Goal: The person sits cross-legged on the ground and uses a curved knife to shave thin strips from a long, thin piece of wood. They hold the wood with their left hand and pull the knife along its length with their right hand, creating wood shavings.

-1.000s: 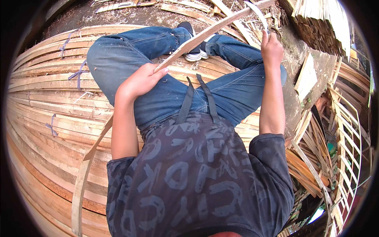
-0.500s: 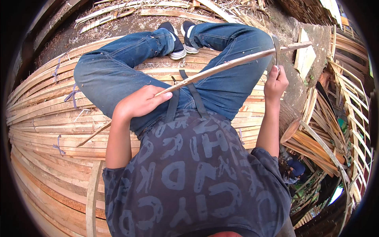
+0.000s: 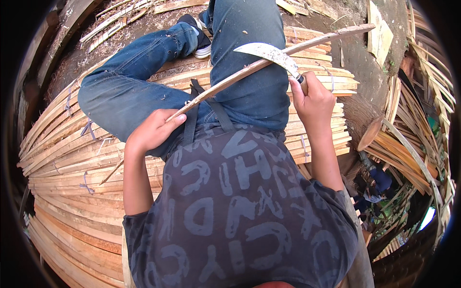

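My left hand (image 3: 152, 130) is closed around a long, rough wooden stick (image 3: 230, 82), which slants up to the right across my lap. Its thin tail shows again below my left wrist. In my right hand (image 3: 314, 100) is a sickle (image 3: 269, 52), gripped by its wooden handle. The sickle's pale curved blade crosses the stick above my right knee, its tip pointing left. Whether the blade's edge presses into the wood, I cannot tell.
Bundles of sawn wooden strips (image 3: 72, 163), tied with purple string, lie under and beside me. A cut log (image 3: 370, 133) and more piled slats (image 3: 401, 158) are at the right. A pale wood offcut (image 3: 379, 36) lies on the ground at the far right.
The sickle has swung from edge-on near the stick's far end to lie across it, nearer my left hand. My right knee has moved inward and left.
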A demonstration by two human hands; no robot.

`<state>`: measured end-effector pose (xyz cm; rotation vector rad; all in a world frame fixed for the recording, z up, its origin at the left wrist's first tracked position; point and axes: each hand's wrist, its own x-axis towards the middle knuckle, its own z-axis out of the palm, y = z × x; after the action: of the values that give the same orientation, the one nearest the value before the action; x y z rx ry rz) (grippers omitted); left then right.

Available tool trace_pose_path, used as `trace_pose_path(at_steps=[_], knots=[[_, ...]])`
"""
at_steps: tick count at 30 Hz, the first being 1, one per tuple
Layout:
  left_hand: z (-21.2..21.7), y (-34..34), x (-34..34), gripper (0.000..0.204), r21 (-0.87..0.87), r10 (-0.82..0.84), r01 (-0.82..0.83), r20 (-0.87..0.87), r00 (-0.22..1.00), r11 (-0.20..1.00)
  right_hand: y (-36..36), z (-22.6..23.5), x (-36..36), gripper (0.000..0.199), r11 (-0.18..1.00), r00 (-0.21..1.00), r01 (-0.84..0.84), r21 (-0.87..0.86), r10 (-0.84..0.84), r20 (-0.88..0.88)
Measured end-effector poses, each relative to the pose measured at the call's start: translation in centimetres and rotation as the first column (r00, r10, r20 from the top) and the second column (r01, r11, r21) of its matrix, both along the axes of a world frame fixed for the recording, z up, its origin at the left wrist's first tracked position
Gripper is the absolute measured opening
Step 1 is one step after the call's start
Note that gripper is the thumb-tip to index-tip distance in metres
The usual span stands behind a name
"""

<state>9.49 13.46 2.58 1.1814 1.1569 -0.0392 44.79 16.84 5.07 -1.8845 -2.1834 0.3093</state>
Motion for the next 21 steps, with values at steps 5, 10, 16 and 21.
trace_pose_path(at_steps=[5,10,16,21], knots=[[0.3,0.1,0.4,0.040,-0.009,0.013,-0.013,-0.041,0.999,1.000,0.4,-0.3,3.6,0.036,0.998,0.989,0.027,0.055,-0.034,0.142],[0.6,0.2,0.7,0.040,0.015,0.006,-0.005,-0.059,0.998,1.000,2.2,0.0,7.3,0.037,0.975,0.944,0.172,0.141,-0.204,0.260],[-0.4,-0.5,0.0,0.041,0.008,0.047,-0.046,-0.028,0.999,0.999,1.8,0.3,6.0,0.036,0.978,0.966,0.187,0.091,-0.199,0.163],[0.0,-0.3,0.2,0.040,0.010,0.052,-0.051,-0.051,0.997,0.999,-0.1,0.3,1.1,0.037,0.998,1.000,0.022,-0.052,-0.022,0.004]])
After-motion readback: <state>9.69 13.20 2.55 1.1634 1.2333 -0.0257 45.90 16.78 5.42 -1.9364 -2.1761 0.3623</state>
